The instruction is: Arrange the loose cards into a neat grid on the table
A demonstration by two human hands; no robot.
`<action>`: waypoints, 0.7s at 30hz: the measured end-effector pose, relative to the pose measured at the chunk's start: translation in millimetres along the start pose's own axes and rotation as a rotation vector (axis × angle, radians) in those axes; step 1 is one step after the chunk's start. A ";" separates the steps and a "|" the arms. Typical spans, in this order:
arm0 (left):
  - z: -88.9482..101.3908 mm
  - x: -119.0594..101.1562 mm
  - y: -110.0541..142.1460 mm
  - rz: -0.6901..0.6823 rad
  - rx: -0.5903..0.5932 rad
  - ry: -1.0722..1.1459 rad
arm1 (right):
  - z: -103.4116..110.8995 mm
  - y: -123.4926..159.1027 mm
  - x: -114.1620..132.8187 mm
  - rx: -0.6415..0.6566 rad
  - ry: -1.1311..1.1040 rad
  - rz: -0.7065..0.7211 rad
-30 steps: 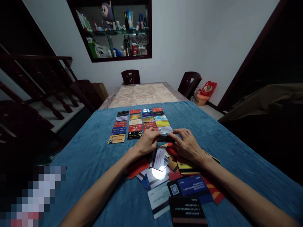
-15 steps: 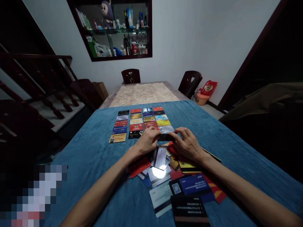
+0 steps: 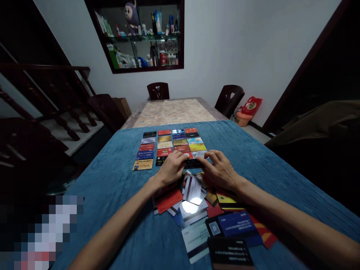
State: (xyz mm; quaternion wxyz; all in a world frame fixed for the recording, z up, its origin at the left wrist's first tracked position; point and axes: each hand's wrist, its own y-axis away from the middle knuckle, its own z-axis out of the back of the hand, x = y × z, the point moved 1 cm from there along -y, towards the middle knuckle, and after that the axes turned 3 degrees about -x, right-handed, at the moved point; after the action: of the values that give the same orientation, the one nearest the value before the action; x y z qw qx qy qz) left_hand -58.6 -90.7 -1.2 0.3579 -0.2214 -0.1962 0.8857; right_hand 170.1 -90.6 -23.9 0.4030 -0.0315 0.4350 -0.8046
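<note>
Between my two hands, at the near end of the laid-out cards, is a dark card, seen nearly edge-on. My left hand has its fingers closed at the card's left end and partly covers a black card below it. On the other end are the thumb and curled fingers of my right hand, beside a silver card. Whether the dark card lies flat on the cloth I cannot tell. Beneath my wrists spreads a loose pile of cards, including a silver one and a red one.
Several cards lie in columns on the blue cloth, with a yellow card at the near left. Nearer me are a blue card and a black card. Chairs stand around the table.
Both hands and the dark card have shifted slightly left relative to the laid-out cards, and the card sits closer to them. The view has moved a little.
</note>
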 end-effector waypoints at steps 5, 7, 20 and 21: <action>8.1 7.7 6.1 -0.004 -0.065 -0.036 | -10.1 -15.3 1.6 0.024 -0.036 0.006; 10.7 11.3 8.9 0.005 -0.083 -0.068 | -13.9 -22.9 2.6 0.009 -0.020 0.024; 25.9 38.5 28.1 0.032 -0.174 -0.244 | -40.4 -71.8 6.9 0.059 -0.054 0.058; 27.4 40.9 29.1 0.037 -0.172 -0.259 | -42.6 -74.9 7.3 0.079 -0.067 0.052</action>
State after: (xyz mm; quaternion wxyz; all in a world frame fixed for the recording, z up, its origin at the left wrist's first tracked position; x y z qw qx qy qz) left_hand -115.5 -85.8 -3.6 0.2927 -0.1385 -0.3119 0.8932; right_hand 101.5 -44.6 1.9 0.4390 -0.0314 0.3901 -0.8088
